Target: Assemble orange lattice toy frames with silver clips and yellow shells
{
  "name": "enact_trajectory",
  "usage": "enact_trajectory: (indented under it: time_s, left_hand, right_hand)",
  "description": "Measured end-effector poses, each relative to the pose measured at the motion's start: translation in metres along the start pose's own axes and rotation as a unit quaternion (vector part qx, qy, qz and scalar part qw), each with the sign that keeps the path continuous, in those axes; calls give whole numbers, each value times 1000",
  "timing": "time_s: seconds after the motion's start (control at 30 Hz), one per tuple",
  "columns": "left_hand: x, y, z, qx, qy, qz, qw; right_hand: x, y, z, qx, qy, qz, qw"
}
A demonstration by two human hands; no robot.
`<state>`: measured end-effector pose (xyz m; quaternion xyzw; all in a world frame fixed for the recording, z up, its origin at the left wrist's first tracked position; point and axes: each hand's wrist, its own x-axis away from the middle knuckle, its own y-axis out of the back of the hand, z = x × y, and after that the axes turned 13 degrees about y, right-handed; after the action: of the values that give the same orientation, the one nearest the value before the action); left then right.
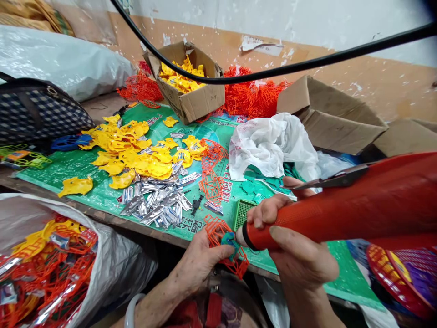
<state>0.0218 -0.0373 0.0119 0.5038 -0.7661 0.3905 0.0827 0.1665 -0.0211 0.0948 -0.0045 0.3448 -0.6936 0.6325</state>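
Observation:
My right hand (290,246) is wrapped round a thick red electric screwdriver (327,214) with a metal lever on top and a black ring near its pale nose. That nose meets a small teal plastic piece (228,241). Between thumb and fingers, my left hand (201,255) grips an orange plastic lattice frame (216,228) with the teal piece against it. Just behind my hands stands a small green basket (244,214). Another orange lattice frame (211,182) lies farther back, beside silver strips (160,200) and yellow plastic parts (133,150).
A box of yellow parts (201,102) stands at the back, near tangled orange frames (252,95). A white bag (269,141) and an open carton (341,127) are at right. A filled sack (119,255) sits lower left. A black cable (273,71) crosses overhead.

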Motion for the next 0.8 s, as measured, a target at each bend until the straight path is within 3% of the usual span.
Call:
enact_trajectory:
  time_s: [0.2, 0.43, 0.6, 0.8]
  left_hand:
    - [-1, -6, 2, 55, -8, 13, 998]
    - [1, -10, 4, 62, -27, -14, 998]
    - [2, -7, 2, 60, -24, 9, 998]
    - [3, 4, -1, 90, 14, -5, 996]
  right_hand:
    - [3, 3, -7, 30, 4, 49, 998]
    - [3, 6, -16, 69, 5, 100, 993]
    - [-6, 4, -7, 31, 1, 57, 998]
    - [-37, 26, -15, 104, 113, -50, 987]
